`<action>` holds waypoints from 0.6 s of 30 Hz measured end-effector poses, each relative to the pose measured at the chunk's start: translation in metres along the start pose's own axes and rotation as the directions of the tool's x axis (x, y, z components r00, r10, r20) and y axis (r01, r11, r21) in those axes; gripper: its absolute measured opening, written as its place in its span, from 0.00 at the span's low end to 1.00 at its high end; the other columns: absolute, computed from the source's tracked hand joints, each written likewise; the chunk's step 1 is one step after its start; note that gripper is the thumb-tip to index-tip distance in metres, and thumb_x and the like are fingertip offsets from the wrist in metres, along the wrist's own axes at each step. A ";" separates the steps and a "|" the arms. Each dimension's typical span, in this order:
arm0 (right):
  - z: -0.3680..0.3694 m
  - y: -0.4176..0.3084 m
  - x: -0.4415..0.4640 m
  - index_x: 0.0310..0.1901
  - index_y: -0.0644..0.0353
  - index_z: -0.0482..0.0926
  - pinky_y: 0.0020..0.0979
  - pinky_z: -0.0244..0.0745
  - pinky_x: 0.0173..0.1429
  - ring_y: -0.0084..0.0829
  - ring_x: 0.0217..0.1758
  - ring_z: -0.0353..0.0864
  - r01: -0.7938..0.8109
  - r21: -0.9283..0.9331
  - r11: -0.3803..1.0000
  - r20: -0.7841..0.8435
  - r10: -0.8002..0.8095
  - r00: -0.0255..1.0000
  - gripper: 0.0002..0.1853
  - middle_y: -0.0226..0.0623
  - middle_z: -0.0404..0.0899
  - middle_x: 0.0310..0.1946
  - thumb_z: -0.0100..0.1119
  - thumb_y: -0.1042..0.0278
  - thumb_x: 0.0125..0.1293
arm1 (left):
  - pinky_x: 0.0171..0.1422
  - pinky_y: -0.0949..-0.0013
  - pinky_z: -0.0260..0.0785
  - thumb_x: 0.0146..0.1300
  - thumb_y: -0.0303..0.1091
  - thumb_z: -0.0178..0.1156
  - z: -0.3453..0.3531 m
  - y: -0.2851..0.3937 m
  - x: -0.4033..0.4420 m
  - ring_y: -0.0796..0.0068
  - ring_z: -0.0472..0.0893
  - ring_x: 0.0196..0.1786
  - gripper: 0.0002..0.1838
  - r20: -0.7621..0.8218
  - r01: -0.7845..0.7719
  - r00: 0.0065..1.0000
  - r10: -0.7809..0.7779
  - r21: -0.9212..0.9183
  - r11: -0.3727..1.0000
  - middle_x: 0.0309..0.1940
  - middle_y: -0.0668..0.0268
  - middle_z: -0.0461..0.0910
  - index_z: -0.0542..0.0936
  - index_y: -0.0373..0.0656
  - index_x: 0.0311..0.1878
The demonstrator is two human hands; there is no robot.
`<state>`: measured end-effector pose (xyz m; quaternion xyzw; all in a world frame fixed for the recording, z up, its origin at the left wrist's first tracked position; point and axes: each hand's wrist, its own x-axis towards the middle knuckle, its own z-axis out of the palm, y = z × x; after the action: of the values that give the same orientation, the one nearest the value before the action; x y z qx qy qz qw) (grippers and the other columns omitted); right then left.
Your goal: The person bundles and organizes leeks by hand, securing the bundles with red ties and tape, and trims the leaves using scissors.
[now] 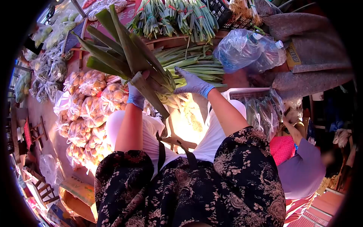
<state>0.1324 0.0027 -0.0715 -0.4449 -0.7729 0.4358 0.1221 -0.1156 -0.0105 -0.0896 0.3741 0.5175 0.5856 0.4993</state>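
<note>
Look, the left hand (137,90) is closed around the big leeks (134,53); beside them, the right hand (192,84) is open, fingers spread.

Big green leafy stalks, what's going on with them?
Someone's left hand, in a thin blue glove, is holding a thick bunch of broad green leafy stalks. The right hand, gloved too, is spread open beside the bunch. More long, thin green stalks lie just behind. Off to the right, another person in a purple top has an arm stretched toward clear-bagged greens in a white crate.
</note>
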 end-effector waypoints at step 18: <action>-0.030 -0.047 -0.070 0.70 0.59 0.36 0.32 0.61 0.65 0.33 0.63 0.62 0.446 0.433 0.783 -0.509 -0.196 0.838 0.67 0.42 0.59 0.63 0.80 0.66 0.34 | 0.37 0.77 0.71 0.52 0.32 0.67 0.116 0.064 -0.064 0.80 0.76 0.37 0.21 0.692 0.001 0.717 -0.082 0.117 0.993 0.38 0.67 0.77 0.76 0.36 0.48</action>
<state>0.1624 -0.0471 -0.0028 -0.3365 -0.6379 0.4941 0.4855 -0.0031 -0.0433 -0.0002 0.5812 0.3313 0.3621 0.6491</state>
